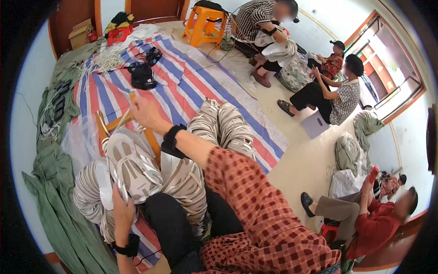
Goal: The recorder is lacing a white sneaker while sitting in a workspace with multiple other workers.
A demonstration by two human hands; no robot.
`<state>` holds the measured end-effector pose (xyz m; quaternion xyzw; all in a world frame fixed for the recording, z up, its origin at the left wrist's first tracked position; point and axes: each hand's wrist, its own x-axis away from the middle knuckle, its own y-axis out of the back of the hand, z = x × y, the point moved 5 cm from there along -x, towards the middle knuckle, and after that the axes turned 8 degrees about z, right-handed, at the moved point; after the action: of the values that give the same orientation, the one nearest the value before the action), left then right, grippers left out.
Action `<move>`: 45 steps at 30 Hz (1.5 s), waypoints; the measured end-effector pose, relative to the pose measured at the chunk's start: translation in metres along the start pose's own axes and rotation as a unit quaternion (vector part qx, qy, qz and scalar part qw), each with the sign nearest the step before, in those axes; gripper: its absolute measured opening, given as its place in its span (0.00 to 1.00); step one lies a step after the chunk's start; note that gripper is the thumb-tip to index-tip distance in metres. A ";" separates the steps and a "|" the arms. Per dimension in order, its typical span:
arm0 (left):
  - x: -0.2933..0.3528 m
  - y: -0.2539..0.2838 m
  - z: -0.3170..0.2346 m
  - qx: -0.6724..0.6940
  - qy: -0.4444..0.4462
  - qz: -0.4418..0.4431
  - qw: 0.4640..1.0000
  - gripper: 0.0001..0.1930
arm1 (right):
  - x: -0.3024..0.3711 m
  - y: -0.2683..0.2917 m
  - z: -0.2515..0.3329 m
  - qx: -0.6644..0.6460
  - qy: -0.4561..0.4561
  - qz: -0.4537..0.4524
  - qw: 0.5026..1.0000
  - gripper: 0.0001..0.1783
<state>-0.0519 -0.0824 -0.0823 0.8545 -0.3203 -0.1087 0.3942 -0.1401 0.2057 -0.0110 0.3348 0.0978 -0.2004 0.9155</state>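
Left grip (122,209): pinching lower edge of beige sneaker upper (134,164)
Right grip (145,113): raised beside orange-brown frame (151,142); blurred, cannot tell if closed
Striped tarp (194,77): under bundled uppers (235,130)

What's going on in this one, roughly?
A seated person's left hand touches the edge of a beige-and-white shoe-upper stack by their lap. The right hand is reached out beside a yellow-brown frame; motion blur hides whether it holds anything. More bundled uppers lie on the striped sheet. Other people sit around the right side.
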 end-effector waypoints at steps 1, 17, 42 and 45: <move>-0.001 0.012 -0.012 -0.003 -0.007 0.002 1.000 0.33 | 0.012 0.004 0.015 -0.030 0.070 0.057 0.995 0.12; 0.076 0.072 -0.090 0.263 0.030 0.189 0.946 0.08 | 0.236 0.245 0.142 -0.491 -0.015 0.188 0.851 0.11; 0.319 0.322 0.180 0.400 0.258 -0.449 0.756 0.18 | 0.293 0.268 -0.123 -0.712 -0.273 -0.168 0.625 0.14; 0.293 0.283 0.154 0.284 0.284 -0.466 0.788 0.21 | 0.300 0.292 -0.144 -0.738 -0.158 -0.107 0.647 0.26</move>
<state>-0.0239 -0.4973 0.0451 0.9657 0.2270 0.0637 0.1085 0.2494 0.4125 -0.0468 -0.5015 0.1030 -0.2085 0.8333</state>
